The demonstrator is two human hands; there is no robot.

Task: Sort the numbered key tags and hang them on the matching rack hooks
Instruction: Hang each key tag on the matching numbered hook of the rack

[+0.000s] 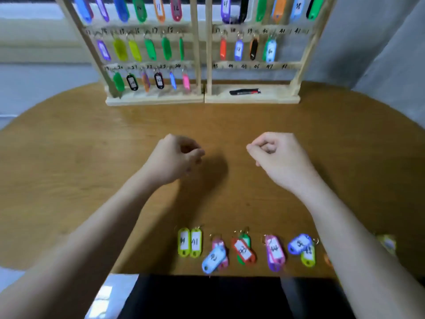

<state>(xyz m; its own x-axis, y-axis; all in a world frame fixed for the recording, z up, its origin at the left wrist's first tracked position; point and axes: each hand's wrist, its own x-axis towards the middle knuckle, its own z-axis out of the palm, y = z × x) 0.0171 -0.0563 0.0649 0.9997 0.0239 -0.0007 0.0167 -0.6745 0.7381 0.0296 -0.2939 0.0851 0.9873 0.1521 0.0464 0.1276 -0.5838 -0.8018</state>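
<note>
Two wooden racks stand at the table's far side: the left rack (154,101) has tags on all its visible hooks, and the right rack (253,99) has bare hooks at the right of its 37–42 row and along its bottom row (250,65). Several loose numbered tags lie in a row near the front edge: two yellow-green ones (189,242), a light blue one (213,259), a red one (243,249), a pink-purple one (274,252) and a blue one (300,244). My left hand (172,157) and right hand (278,155) hover mid-table, fingers curled, holding nothing visible.
A black and red marker (245,91) lies on the right rack's base. Another yellow tag (387,244) lies blurred at the far right, past my right forearm. The round wooden table (69,146) ends close in front of me, above something dark.
</note>
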